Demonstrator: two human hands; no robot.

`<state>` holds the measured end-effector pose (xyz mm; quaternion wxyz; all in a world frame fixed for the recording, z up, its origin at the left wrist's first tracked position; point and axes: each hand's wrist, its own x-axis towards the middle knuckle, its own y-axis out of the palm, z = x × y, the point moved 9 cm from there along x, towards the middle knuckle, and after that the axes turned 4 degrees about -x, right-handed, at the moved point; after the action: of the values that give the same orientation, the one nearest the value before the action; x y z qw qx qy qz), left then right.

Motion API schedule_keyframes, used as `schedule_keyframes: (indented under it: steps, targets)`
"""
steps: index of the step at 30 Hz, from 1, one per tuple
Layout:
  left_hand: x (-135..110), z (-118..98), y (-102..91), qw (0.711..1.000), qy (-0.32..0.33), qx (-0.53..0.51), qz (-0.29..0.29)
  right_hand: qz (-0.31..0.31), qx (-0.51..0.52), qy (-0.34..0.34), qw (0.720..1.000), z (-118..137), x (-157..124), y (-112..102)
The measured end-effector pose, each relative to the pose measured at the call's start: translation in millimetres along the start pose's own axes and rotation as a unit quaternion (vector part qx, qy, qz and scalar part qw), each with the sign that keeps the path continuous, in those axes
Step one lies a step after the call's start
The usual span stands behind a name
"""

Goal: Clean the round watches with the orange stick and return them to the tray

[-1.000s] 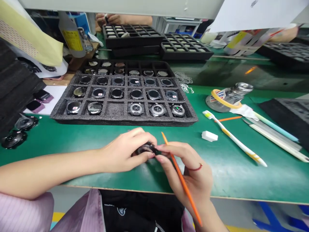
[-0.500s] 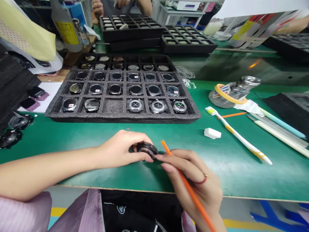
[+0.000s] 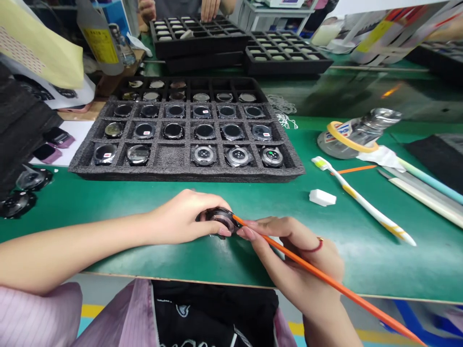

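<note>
A small round dark watch body (image 3: 220, 219) rests on the green table near its front edge, and my left hand (image 3: 181, 218) is closed round it. My right hand (image 3: 292, 255) grips a long thin orange stick (image 3: 325, 279) between fingers and thumb. The stick's tip touches the watch body. Just beyond my hands lies a grey foam tray (image 3: 166, 166) whose cells hold several round watch bodies; one cell in its front row is bare.
A white toothbrush (image 3: 361, 202), a small white block (image 3: 322, 197), a tape roll on a metal dispenser (image 3: 347, 137) and long white tools (image 3: 423, 193) lie to the right. Black trays (image 3: 202, 38) stand farther back, with another person's hands (image 3: 208, 7) there. Loose watch parts (image 3: 21, 190) lie left.
My right hand has swung the orange stick from steeply upright to a low slant, bringing its tip onto the watch body. The view has tilted slightly down the table.
</note>
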<state>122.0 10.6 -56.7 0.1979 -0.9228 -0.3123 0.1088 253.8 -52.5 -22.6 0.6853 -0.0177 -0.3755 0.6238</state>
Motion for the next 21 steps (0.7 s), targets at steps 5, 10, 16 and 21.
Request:
schedule_keyframes:
  steps: [5, 10, 16, 21]
  targets:
    - [0.8, 0.6, -0.8, 1.0, -0.001, 0.012, -0.007, -0.004, 0.009, 0.016, 1.0, -1.4, -12.6, 0.1]
    - [1.5, -0.4, -0.4, 1.0, 0.008, 0.017, -0.007, -0.024, 0.019, 0.048, 0.998, -3.3, -18.8, -0.7]
    - [0.2, 1.9, 0.9, 1.0, 0.002, 0.002, 0.004, -0.024, 0.074, 0.061, 0.995, -9.5, -7.3, 11.3]
    - [1.1, 0.5, -0.7, 1.0, 0.012, 0.016, -0.005, -0.028, 0.037, 0.08, 0.996, -7.8, -22.2, 4.8]
